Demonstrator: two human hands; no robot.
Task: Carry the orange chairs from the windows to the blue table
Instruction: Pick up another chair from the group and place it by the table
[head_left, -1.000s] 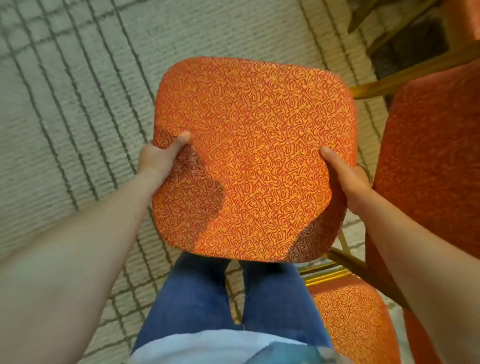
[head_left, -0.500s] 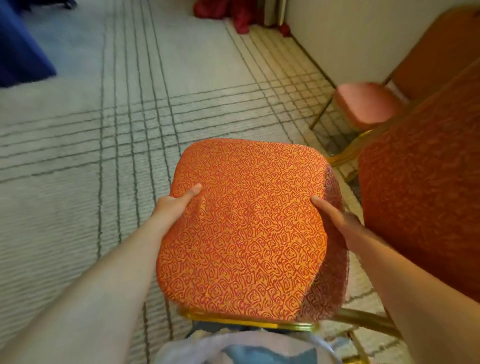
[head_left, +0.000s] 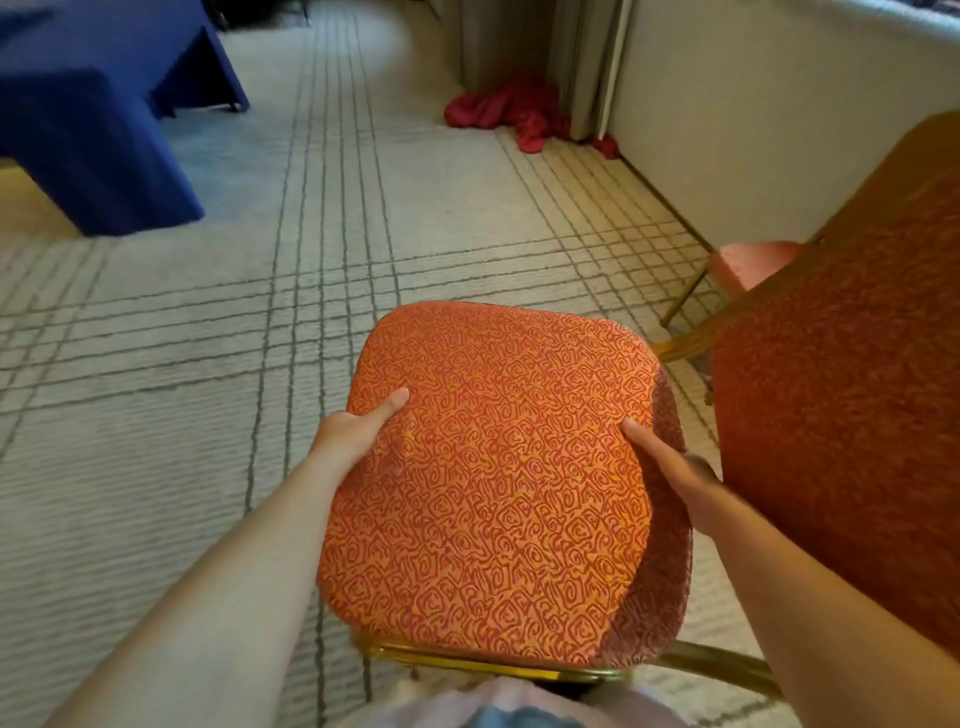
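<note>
So that the orange swirl-patterned cushioned chair with gold metal frame (head_left: 498, 483) rides at my waist, my left hand (head_left: 353, 434) and right hand (head_left: 670, 467) grip opposite seat edges, thumbs on top, the blue-draped desk (head_left: 93, 104) well ahead to the left.

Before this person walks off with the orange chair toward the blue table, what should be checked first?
1. Left hand grips the carried chair by its seat edge: ok.
2. Right hand grips the opposite edge: ok.
3. Blue table in sight, ahead to the left: ok.
4. Carpet toward the table free of obstacles: ok where visible; the red cloth lies off to the right.
5. Gap to the neighbouring chair on the right: cannot tell, it looks very close.
6. Chair legs lifted off the floor: cannot tell, hidden under the seat.
</note>
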